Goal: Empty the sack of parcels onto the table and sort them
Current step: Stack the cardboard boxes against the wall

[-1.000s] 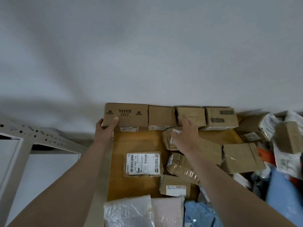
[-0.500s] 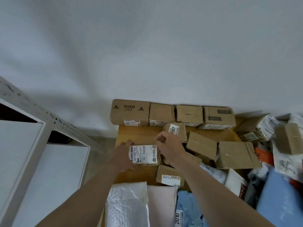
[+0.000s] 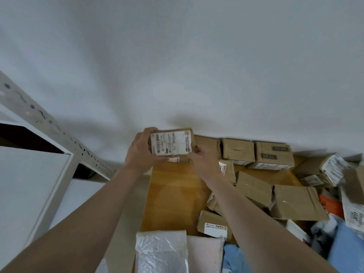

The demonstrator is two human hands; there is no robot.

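While the small brown cardboard parcel with a white label (image 3: 171, 143) is held up over the far left corner of the wooden bench (image 3: 173, 192), the left grip (image 3: 142, 152) curls round its left end and the right grip (image 3: 201, 157) pinches its right edge.

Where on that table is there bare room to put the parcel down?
The parcel should fit on the bare wood of the table at its left side, bordered by the row of boxes along the wall, the silver envelope in front and the small labelled box. The right side is piled up.
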